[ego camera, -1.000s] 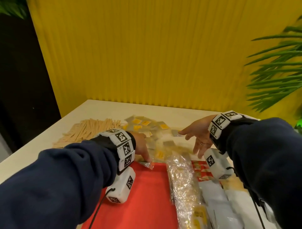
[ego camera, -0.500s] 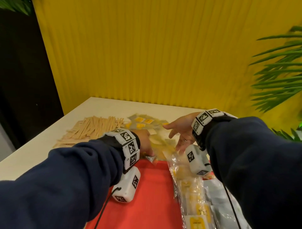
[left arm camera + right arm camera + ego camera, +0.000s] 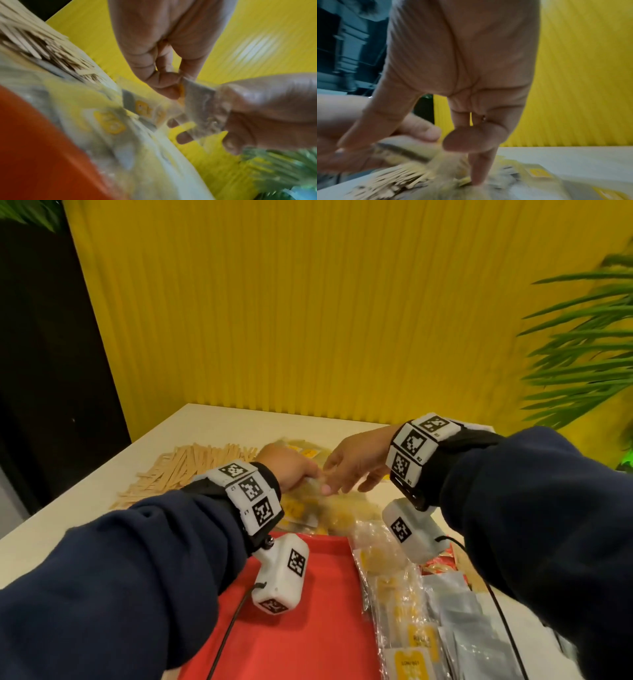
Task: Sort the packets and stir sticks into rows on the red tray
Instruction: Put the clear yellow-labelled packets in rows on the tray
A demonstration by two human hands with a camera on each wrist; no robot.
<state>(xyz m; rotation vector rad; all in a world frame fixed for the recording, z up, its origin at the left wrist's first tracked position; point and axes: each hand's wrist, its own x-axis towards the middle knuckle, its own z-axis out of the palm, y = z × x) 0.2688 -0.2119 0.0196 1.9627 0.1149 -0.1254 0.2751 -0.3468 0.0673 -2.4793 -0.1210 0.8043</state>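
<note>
My left hand (image 3: 313, 477) and right hand (image 3: 334, 482) meet above the far edge of the red tray (image 3: 308, 628). Both pinch the far end of a clear plastic sleeve (image 3: 394, 587) of yellow-labelled packets, which runs down the tray's middle. In the left wrist view my left hand (image 3: 180, 86) nips the sleeve's end (image 3: 199, 94) with thumb and finger, and my right hand (image 3: 257, 108) grips it from the right. In the right wrist view one right finger (image 3: 477, 173) points down at the pile. Wooden stir sticks (image 3: 191, 463) lie heaped at the far left. Motion blurs both wrist views.
Loose yellow-labelled packets (image 3: 308, 451) are piled on the pale table (image 3: 85, 508) behind the tray. Grey packets (image 3: 469, 621) and red packets (image 3: 438, 566) lie at the tray's right. A green plant (image 3: 582, 354) stands at the right, and a yellow wall (image 3: 342, 302) rises behind.
My right hand has moved left and my left hand up off the tray's edge until they met. The far end of the clear sleeve has come up between them.
</note>
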